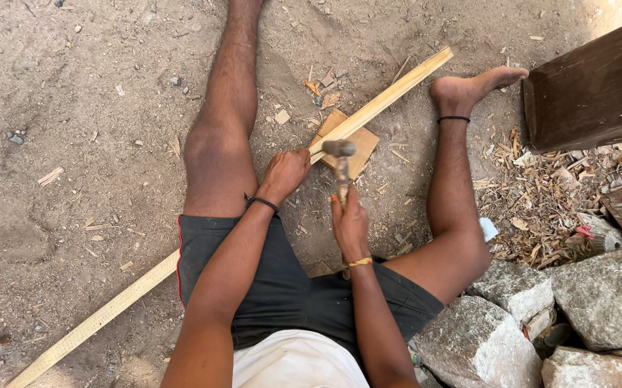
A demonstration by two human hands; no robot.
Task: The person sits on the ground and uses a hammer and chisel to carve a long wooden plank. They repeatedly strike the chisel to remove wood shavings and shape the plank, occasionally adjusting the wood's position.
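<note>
Dry, gritty earth floor (95, 144), strewn with chips and splinters. At right, rough grey stone blocks (598, 294), angular and pitted, beside a dark, smooth wooden stool (591, 86) over a heap of curled brown shavings (541, 201). Across the ground, under the left thigh, a long, pale, flat-sided wooden strip (383, 97), straight-grained, resting on a small square tan board (360, 140). Left hand (284, 172), fingers curled tight around the strip just short of the board. Right hand (349, 223), fist closed on the slim wooden handle of a hammer (340, 154), its blunt, dull metal head poised just above the strip.
</note>
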